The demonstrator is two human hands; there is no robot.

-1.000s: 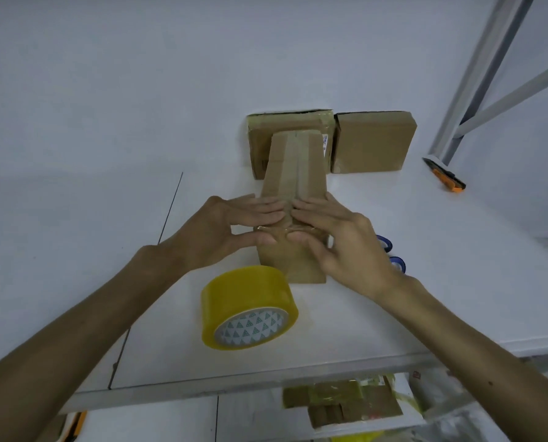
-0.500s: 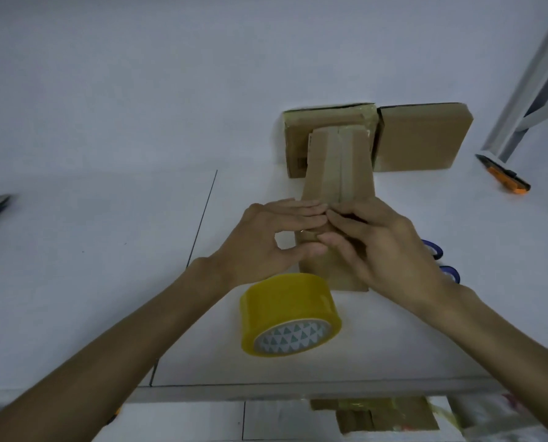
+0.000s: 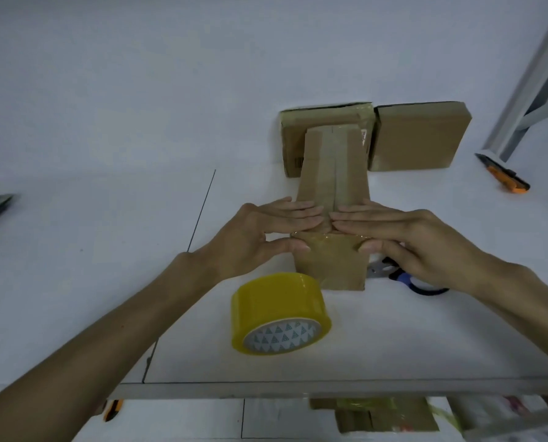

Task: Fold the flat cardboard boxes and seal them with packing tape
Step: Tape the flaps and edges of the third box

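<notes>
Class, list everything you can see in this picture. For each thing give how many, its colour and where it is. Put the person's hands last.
Table: one, white, under everything.
Upright box: one, brown, centre, clear tape over its near top edge.
Back boxes: two, brown, side by side behind it.
Tape roll: one, yellow, in front of the upright box.
Scissors: one pair, blue and black, right of the box, partly under the right hand.
Utility knife: one, orange and black, far right.
Metal frame: one, pale grey, top right.
Cardboard scraps: several, brown, below the table.
Left hand: fingers flat on the box top, thumb on its front.
Right hand: likewise.
</notes>
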